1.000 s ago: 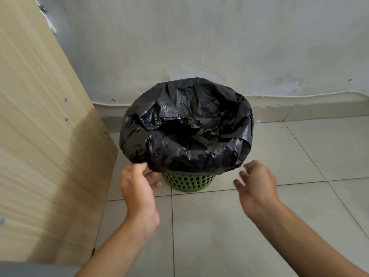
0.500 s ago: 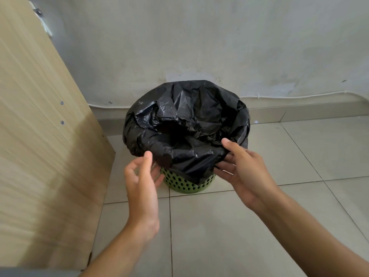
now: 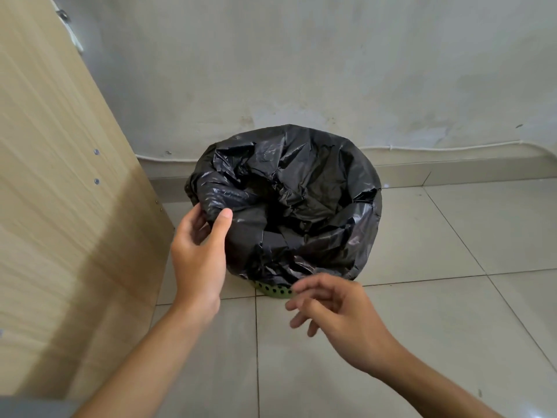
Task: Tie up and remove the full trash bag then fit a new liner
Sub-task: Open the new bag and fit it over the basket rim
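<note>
- Where the frame begins at far left, a tall light wood-grain laminate panel (image 3: 60,206) stands on edge, with small metal screw heads (image 3: 96,151) showing on its face; its foot meets the pale grey glossy floor tiles (image 3: 437,327).
- Left hand (image 3: 197,260): reaches up from the lower left to the bag's left rim. Thumb lies flat on the outside of the plastic; the fingers curve behind the fold. Whether they actually pinch the film cannot be told, since the fingertips are partly hidden.
- Crumpled black plastic trash bag (image 3: 289,206): seated in the bin at frame centre, its edge turned over the rim and hanging down the outside nearly to the floor. Mouth open, not tied; interior dark, contents not discernible.
- Green perforated plastic waste bin (image 3: 272,289): only a narrow strip of its base shows under the bag's hem; it stands on the tiles, close to the stained whitish plaster wall (image 3: 331,70).
- Right hand (image 3: 337,315): in front of the bin's base, slightly blurred, fingers loosely spread and relaxed, holding nothing, apart from the bag.
- Thin white cable (image 3: 452,145): runs along the wall just above the skirting, right of the bag.
</note>
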